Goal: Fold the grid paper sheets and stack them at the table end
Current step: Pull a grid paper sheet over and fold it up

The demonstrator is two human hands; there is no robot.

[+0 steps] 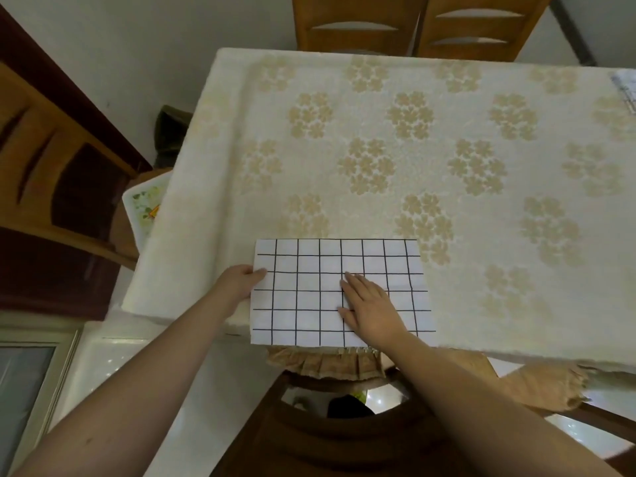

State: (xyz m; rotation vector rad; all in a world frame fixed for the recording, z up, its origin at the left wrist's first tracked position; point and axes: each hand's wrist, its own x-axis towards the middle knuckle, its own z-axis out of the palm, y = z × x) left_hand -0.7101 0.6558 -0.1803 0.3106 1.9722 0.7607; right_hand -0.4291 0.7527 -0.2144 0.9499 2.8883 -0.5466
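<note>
A white grid paper sheet with black lines lies flat at the near edge of the table, its bottom edge hanging slightly past the cloth. My left hand grips the sheet's left edge, thumb on top. My right hand lies flat on the sheet's middle with straight fingers pressing down. At the far right end of the table, the corner of more grid paper shows, cut off by the frame.
A cream tablecloth with beige flower prints covers the table. Wooden chairs stand at the far side, another chair with a frilled cushion sits right below me. A dark wooden cabinet stands at the left.
</note>
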